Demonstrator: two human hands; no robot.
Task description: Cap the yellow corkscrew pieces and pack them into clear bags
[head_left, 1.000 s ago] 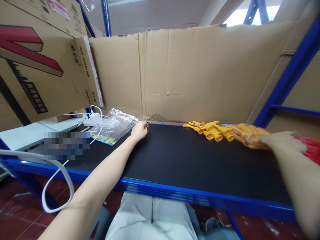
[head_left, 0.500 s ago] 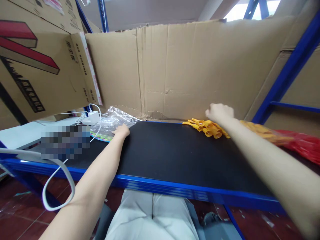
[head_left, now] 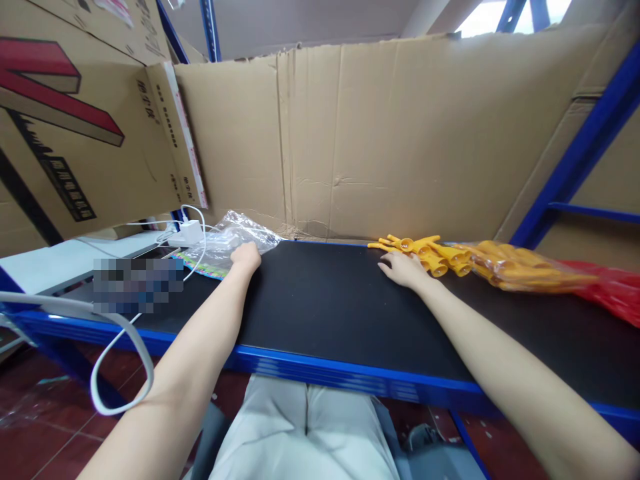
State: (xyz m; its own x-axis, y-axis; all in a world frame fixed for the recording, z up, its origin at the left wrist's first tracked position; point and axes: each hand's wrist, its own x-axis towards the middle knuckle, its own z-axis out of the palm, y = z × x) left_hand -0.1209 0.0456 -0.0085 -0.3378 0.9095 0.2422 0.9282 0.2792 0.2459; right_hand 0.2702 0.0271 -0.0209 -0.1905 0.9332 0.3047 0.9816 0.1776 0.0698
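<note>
My left hand [head_left: 246, 256] rests on the edge of a pile of clear plastic bags [head_left: 227, 241] at the back left of the black shelf top [head_left: 340, 300]; its fingers curl onto the bags, and whether they grip is unclear. My right hand [head_left: 403, 269] lies flat on the black surface, fingers stretched out, just in front of a heap of yellow plastic pieces [head_left: 425, 255]. It touches none that I can see. More yellow pieces sit in a clear bag [head_left: 520, 267] to the right.
A cardboard wall [head_left: 380, 140] closes the back. A white charger and cable [head_left: 187, 233] lie at the left beside a printed box [head_left: 75, 127]. A red bag [head_left: 617, 290] is at the far right. Blue rack posts [head_left: 575, 160] frame the shelf.
My right hand has come down from above the yellow pieces to lie flat on the black surface before them. My left hand has stayed at the bags' edge.
</note>
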